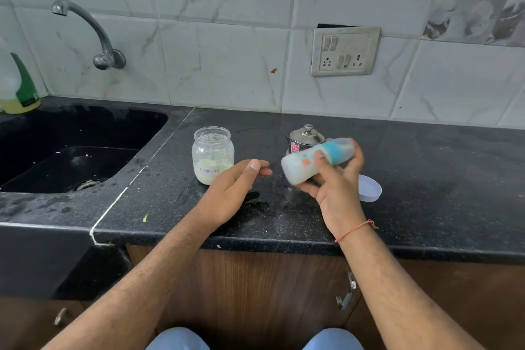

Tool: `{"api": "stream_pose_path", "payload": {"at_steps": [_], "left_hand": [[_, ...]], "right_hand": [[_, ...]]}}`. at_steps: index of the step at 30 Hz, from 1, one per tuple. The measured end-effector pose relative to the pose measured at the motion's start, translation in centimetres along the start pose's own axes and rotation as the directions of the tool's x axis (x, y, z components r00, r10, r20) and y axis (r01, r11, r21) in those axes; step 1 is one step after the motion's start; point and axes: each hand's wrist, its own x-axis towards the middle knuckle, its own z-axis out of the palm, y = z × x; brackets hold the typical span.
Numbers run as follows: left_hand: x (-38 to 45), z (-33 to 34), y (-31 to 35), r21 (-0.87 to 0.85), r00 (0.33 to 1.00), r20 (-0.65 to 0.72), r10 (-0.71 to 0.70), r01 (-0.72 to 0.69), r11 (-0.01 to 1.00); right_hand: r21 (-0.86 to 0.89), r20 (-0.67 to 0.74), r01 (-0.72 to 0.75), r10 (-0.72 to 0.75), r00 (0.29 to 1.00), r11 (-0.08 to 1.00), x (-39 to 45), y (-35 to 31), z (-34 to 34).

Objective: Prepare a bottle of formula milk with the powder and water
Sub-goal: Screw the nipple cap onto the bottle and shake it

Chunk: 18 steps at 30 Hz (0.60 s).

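My right hand (335, 185) grips a baby bottle (301, 165) with a blue collar. The bottle lies almost sideways above the black counter, is blurred by motion and holds white milk. My left hand (235, 185) hovers empty over the counter, fingers loosely apart, just in front of a clear open jar (211, 150) labelled "Formula" with pale powder at its bottom. A small steel kettle (305, 136) stands behind the bottle. A white lid (369, 189) lies flat on the counter right of my right hand.
A black sink (71, 148) with a wall tap (93, 31) fills the left side. A green-topped soap bottle (20, 88) stands at the far left corner. A socket panel (345, 51) is on the tiled wall. Wet spots (255, 202) mark the counter between my hands.
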Motion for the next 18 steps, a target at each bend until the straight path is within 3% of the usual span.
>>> {"api": "stream_pose_path", "payload": {"at_steps": [1, 4, 7, 8, 11, 15, 18], "left_hand": [[0.00, -0.01, -0.03, -0.003, 1.000, -0.003, 0.002, -0.002, 1.000], [0.00, -0.02, -0.12, -0.013, 1.000, -0.008, 0.001, -0.001, 1.000], [0.00, 0.01, -0.02, -0.018, 1.000, -0.008, -0.001, 0.001, 1.000], [-0.03, 0.02, 0.01, -0.022, 1.000, -0.011, -0.001, 0.001, 1.000], [-0.03, 0.01, -0.01, -0.027, 1.000, -0.012, 0.003, -0.003, 1.000], [0.06, 0.01, -0.18, -0.021, 1.000, -0.012, 0.010, -0.010, 1.000], [0.10, -0.03, -0.16, -0.033, 1.000, -0.013, 0.006, -0.007, 0.999]], "right_hand": [[0.013, -0.004, -0.017, 0.017, 1.000, 1.000, 0.08, -0.05, 0.00], [-0.174, 0.133, -0.054, 0.078, 0.988, 0.983, -0.24, 0.16, 0.18], [-0.015, -0.020, -0.011, 0.011, 1.000, 1.000, 0.31, 0.06, -0.20], [0.010, -0.033, -0.023, 0.023, 0.999, 1.000, 0.45, -0.06, -0.29], [-0.135, 0.083, -0.058, 0.070, 0.994, 0.989, 0.09, -0.05, -0.08], [0.059, -0.076, -0.009, 0.013, 0.997, 0.998, 0.47, -0.39, -0.50], [-0.126, 0.100, -0.061, 0.074, 0.992, 0.990, -0.09, -0.24, -0.23]]}}
